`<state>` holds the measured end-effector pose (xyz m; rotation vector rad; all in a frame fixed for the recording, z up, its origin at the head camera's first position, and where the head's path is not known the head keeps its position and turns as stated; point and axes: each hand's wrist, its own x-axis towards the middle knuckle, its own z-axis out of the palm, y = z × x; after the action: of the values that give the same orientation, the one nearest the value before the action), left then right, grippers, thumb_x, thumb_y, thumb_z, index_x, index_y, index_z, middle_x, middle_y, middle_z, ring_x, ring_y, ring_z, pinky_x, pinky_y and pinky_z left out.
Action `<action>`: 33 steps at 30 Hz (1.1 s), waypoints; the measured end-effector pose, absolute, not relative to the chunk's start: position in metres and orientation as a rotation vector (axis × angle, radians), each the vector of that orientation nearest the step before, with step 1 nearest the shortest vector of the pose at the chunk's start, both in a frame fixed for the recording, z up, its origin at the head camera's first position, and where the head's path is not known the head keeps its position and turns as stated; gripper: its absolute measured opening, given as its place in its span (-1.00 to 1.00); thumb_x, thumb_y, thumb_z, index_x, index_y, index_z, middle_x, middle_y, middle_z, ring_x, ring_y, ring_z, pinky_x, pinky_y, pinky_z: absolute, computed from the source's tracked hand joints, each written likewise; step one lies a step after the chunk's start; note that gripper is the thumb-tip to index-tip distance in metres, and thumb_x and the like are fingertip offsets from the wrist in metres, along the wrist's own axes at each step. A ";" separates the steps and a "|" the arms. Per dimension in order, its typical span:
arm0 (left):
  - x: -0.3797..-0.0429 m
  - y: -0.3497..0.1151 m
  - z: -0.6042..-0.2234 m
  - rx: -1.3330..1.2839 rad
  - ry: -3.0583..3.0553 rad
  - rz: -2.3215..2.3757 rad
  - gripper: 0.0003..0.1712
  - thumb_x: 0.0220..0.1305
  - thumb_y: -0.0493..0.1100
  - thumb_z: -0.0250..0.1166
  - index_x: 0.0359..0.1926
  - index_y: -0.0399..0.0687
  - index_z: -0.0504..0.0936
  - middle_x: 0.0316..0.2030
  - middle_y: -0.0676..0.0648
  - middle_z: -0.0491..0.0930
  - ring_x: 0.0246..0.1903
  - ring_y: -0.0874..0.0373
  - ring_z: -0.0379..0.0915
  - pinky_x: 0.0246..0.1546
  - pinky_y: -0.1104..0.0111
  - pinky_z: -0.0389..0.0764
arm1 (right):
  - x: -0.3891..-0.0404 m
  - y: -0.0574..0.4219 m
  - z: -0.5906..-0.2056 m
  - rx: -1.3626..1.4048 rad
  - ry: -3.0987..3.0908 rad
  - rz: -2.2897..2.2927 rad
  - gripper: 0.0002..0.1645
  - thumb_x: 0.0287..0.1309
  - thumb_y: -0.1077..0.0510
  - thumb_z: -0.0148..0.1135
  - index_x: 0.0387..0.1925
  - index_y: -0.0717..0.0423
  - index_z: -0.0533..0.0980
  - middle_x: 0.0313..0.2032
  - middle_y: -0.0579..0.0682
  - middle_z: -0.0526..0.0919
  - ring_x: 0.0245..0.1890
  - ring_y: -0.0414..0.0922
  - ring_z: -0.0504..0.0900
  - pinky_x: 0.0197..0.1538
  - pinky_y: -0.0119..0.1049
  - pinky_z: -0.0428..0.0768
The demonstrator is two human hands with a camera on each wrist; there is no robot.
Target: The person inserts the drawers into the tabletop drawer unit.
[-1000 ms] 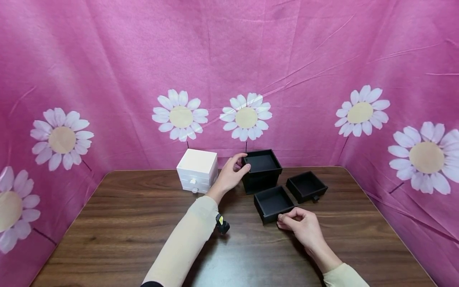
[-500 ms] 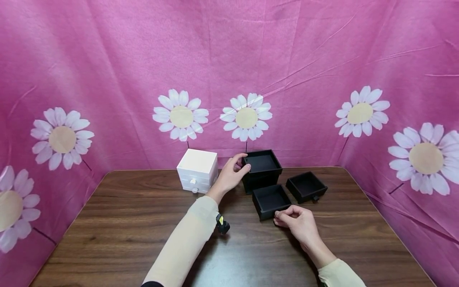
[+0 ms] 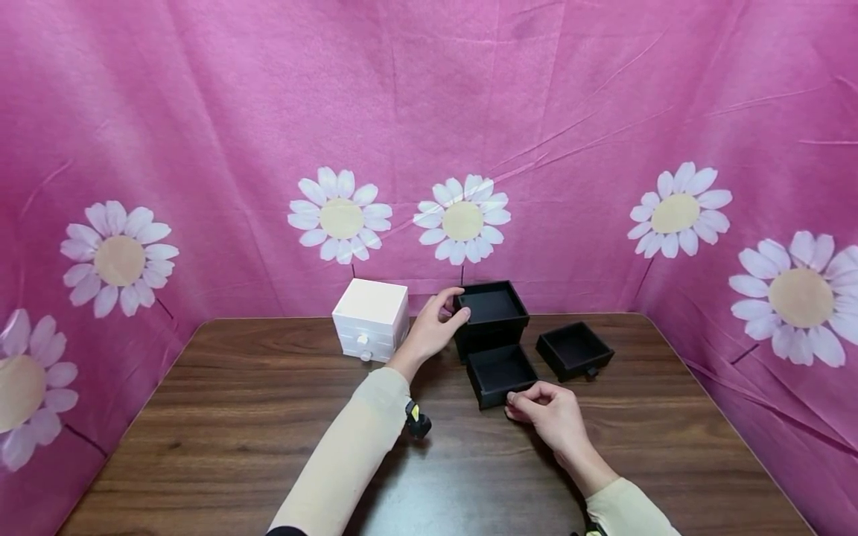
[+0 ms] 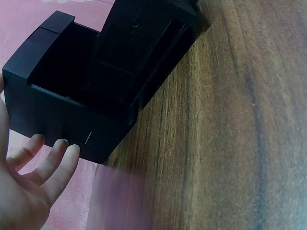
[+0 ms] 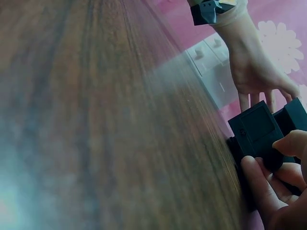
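A black drawer cabinet [image 3: 492,305] stands at the back middle of the table, open at its front. My left hand [image 3: 431,327] holds it by its left side, fingers lying along the side wall [image 4: 62,122] in the left wrist view. A black drawer [image 3: 503,372] sits at the cabinet's front, its back end at the opening; how far in it reaches is hard to see. My right hand [image 3: 551,413] pinches the small knob [image 5: 272,160] on the drawer's front with thumb and fingers. Another black drawer [image 3: 574,350] lies to the right, apart from the cabinet.
A white drawer cabinet [image 3: 371,318] with small knobs stands left of my left hand. The wooden table [image 3: 234,417] ends at a pink flowered cloth [image 3: 429,97] behind and at both sides. A dark wrist camera [image 3: 418,423] hangs by my left forearm.
My right hand has moved the black drawer left and back, up against the cabinet's front. The left hand keeps its hold on the cabinet.
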<state>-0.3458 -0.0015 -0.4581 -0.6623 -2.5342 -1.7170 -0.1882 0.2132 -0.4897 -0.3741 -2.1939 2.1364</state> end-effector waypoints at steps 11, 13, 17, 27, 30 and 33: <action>-0.347 -0.001 -0.458 -0.685 -2.539 -1.734 -0.44 0.58 0.05 0.27 0.51 0.13 0.49 0.17 -0.33 0.47 0.13 -0.13 0.54 0.18 0.06 0.58 | -0.196 0.210 -0.489 -0.359 -2.178 2.155 -0.82 0.27 0.48 0.39 -0.45 0.31 0.64 -0.38 -0.01 0.83 -0.40 -0.20 0.84 -0.18 -0.31 0.81; -0.347 -0.001 -0.458 -0.684 -2.538 -1.737 -0.44 0.58 0.04 0.27 0.51 0.13 0.49 0.16 -0.32 0.47 0.12 -0.12 0.54 0.18 0.07 0.58 | -0.197 0.211 -0.490 -0.355 -2.180 2.154 -0.83 0.28 0.49 0.37 -0.44 0.32 0.64 -0.37 -0.01 0.83 -0.40 -0.20 0.84 -0.18 -0.30 0.81; -0.347 -0.001 -0.458 -0.671 -2.540 -1.725 -0.44 0.58 0.02 0.28 0.50 0.12 0.49 0.13 -0.27 0.48 0.10 -0.08 0.54 0.16 0.11 0.58 | -0.200 0.210 -0.490 -0.350 -2.187 2.151 -0.85 0.29 0.49 0.36 -0.42 0.34 0.65 -0.37 0.00 0.83 -0.40 -0.21 0.84 -0.18 -0.29 0.81; -0.347 0.001 -0.459 -0.682 -2.542 -1.724 -0.44 0.58 0.04 0.26 0.50 0.11 0.50 0.09 -0.21 0.47 0.10 -0.09 0.54 0.14 0.12 0.58 | -0.205 0.208 -0.489 -0.375 -2.193 2.154 -0.85 0.29 0.47 0.39 -0.42 0.37 0.63 -0.37 0.04 0.82 -0.43 -0.21 0.83 -0.19 -0.30 0.81; -0.349 0.000 -0.459 -0.682 -2.541 -1.720 -0.44 0.58 0.04 0.26 0.50 0.11 0.49 0.10 -0.24 0.47 0.10 -0.11 0.53 0.15 0.12 0.57 | -0.209 0.207 -0.487 -0.365 -2.215 2.147 -0.86 0.29 0.46 0.40 -0.41 0.38 0.63 -0.35 0.07 0.83 -0.43 -0.21 0.83 -0.19 -0.31 0.81; -0.351 0.000 -0.458 -0.678 -2.541 -1.721 -0.45 0.58 0.03 0.26 0.50 0.11 0.50 0.11 -0.24 0.47 0.10 -0.10 0.53 0.16 0.11 0.57 | -0.214 0.207 -0.485 -0.343 -2.267 2.102 -0.88 0.30 0.43 0.41 -0.38 0.40 0.63 -0.32 0.14 0.84 -0.44 -0.22 0.83 -0.22 -0.30 0.81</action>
<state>-0.3515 0.0001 -0.4583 -0.6775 -2.5407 -1.7210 -0.2139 0.2073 -0.4848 -0.3425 -2.2672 2.1022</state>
